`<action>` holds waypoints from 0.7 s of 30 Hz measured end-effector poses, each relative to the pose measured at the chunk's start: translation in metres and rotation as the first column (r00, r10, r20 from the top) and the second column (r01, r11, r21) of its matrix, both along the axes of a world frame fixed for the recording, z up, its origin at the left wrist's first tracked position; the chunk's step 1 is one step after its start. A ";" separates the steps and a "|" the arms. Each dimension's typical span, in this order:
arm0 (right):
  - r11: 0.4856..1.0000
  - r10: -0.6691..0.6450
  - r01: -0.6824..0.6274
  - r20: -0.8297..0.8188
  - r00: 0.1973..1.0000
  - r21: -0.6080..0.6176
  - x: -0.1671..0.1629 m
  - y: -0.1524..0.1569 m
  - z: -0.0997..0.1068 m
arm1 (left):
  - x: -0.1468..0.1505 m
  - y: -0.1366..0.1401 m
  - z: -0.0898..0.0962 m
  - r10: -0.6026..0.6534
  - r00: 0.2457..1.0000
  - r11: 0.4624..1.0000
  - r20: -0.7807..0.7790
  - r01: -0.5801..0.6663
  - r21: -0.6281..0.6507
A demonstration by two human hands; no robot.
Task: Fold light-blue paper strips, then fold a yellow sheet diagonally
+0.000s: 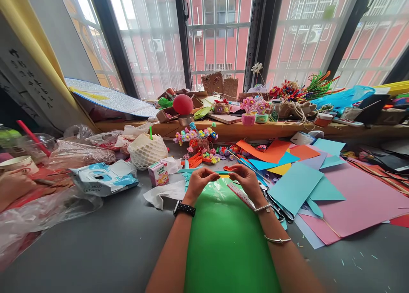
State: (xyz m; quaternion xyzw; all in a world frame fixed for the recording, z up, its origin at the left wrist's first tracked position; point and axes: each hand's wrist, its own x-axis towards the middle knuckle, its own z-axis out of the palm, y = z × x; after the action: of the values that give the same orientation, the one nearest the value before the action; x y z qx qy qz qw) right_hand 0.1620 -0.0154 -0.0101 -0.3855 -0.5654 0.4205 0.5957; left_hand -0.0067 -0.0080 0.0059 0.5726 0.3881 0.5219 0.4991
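Observation:
My left hand (pixel 202 183), with a black watch at the wrist, pinches a thin light-blue paper strip (pixel 220 172) by its left part. My right hand (pixel 246 181) has its fingertips closed on the strip's other end, and a beaded bracelet hangs at that wrist. Both hands hover over the far end of a glossy green sheet (pixel 226 242). Beside my right hand lies a pink-and-white ruler (pixel 241 194), partly hidden by the wrist. Dark-handled scissors (pixel 286 214) lie right of it, half under teal paper (pixel 297 186).
Coloured paper sheets (pixel 361 203) spread over the right side. A small drink carton (pixel 159 173), a wet-wipe pack (pixel 105 178) and a netted coconut (pixel 147 151) stand left. Handmade flowers (pixel 198 139) sit ahead, below the crowded sill. Another person's hand (pixel 14 188) is at the left edge.

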 end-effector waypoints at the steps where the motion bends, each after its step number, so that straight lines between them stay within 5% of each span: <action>1: 1.000 0.001 -0.001 -0.003 1.000 0.005 0.000 0.000 0.000 | 0.000 0.000 0.000 -0.004 1.000 1.000 0.003 0.004 -0.001; 21: 0.999 -0.053 0.053 0.037 0.998 0.013 0.001 -0.002 0.002 | -0.001 0.002 0.000 -0.025 0.997 0.999 0.072 0.023 0.032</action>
State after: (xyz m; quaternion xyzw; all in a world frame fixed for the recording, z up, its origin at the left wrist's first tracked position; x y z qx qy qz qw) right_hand 0.1628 -0.0171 -0.0078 -0.4044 -0.5685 0.3939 0.5984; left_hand -0.0081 -0.0058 0.0057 0.5657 0.3547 0.5423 0.5100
